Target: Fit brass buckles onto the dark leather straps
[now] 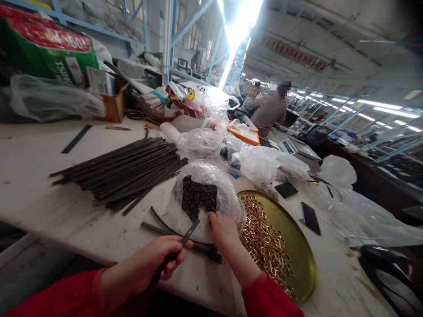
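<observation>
My left hand (168,255) is closed around a dark strap (191,231), whose slotted end points up and to the right. My right hand (224,226) reaches to the near right edge of a clear plastic bag (228,189) full of small black loops (198,196). Its fingers are curled together, and what they pinch, if anything, is hidden. More dark strap pieces (155,228) lie on the table between the bag and my left hand. Right of my right hand, gold-coloured metal buckles (264,237) are heaped on a round golden tray (302,255).
A thick pile of dark straps (122,169) lies left of the bag on the white table (29,176). Plastic bags (261,163), a black phone (310,218) and a dark flat piece (286,190) lie beyond the tray. A person (269,110) sits further back.
</observation>
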Demonstrator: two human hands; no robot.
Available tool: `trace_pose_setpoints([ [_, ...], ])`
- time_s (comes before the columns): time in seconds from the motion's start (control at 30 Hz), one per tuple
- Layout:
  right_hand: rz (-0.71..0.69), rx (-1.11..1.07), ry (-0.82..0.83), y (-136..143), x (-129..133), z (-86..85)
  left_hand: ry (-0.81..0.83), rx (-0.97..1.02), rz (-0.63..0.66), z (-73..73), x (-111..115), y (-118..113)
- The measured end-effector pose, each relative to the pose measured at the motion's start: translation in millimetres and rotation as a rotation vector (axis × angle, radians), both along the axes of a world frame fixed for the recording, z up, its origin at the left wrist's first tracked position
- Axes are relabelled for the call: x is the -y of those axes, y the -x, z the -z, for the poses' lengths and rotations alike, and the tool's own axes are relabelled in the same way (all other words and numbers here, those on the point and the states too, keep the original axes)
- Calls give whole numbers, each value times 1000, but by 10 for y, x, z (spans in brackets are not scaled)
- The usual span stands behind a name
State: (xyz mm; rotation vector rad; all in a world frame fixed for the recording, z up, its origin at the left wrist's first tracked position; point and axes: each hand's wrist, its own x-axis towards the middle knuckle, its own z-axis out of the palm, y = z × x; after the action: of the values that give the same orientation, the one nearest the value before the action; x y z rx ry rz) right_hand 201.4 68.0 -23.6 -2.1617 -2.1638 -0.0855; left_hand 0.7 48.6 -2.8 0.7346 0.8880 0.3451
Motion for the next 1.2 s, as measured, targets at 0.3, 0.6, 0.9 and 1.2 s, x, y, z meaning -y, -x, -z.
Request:
trace_pose_setpoints([
  [0.3,-63,28,-98,-2,-497,-21,51,-13,-26,-26,-84,-10],
  [0.6,-215,88,-78,38,78,110,42,9,-37,-7,-19,7],
  [0.9,-69,-4,-148,-32,102,33,-156,-51,-4,-53,85,-12],
  [1.2,-22,-238,-240,22,129,37,-209,-110,-3,-29,168,-53],
])
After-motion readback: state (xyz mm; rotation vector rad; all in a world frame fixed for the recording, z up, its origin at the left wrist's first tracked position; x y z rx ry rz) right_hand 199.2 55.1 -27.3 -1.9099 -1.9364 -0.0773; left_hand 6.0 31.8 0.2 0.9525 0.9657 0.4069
